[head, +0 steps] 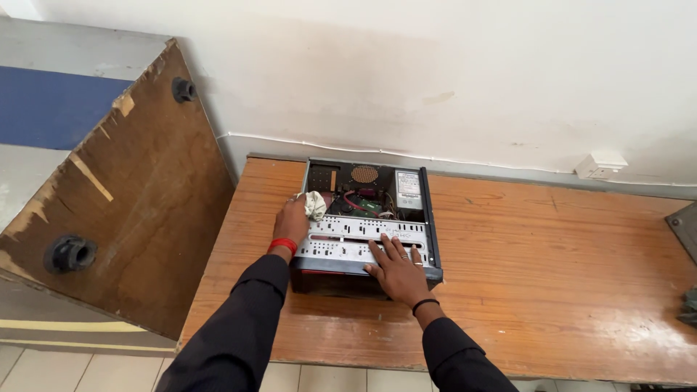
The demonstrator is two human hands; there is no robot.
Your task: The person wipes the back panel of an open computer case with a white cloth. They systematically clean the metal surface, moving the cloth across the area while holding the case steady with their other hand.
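An open desktop computer case (431, 239) lies on its side on a wooden table (552, 276), with cables, boards and a silver power supply (409, 187) showing inside. My left hand (292, 219) is at the case's left edge, closed on a crumpled white cloth (315, 205) that is pressed into the interior. My right hand (396, 265) lies flat with fingers spread on the perforated metal drive bracket (341, 239) at the case's near end. Both arms wear dark sleeves, with a red band on the left wrist and a black band on the right.
A worn brown wooden board (138, 196) with two black knobs leans at the left of the table. A white wall (435, 72) with a thin cable and a white socket box (600, 165) runs behind. A dark object (690, 305) sits at the table's right edge.
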